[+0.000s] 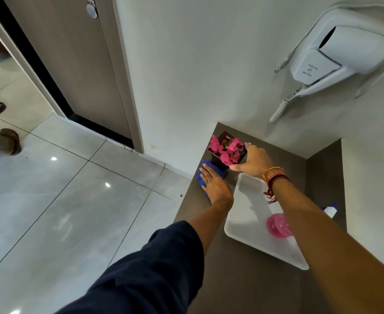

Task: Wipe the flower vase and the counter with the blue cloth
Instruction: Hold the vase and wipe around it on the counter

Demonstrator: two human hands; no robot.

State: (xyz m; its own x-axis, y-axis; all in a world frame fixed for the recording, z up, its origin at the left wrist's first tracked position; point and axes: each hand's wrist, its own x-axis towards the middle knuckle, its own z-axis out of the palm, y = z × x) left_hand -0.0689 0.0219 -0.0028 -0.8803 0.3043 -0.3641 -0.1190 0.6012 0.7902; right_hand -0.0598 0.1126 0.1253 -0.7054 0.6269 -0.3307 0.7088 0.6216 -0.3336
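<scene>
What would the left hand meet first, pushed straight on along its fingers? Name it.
The blue cloth under the left hand, then probably the flower vase base, held at its rim by the right hand; depth is unclear.

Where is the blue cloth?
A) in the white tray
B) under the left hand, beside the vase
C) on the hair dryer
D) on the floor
B: the left hand presses the blue cloth against the flower vase, which the right hand holds.
</scene>
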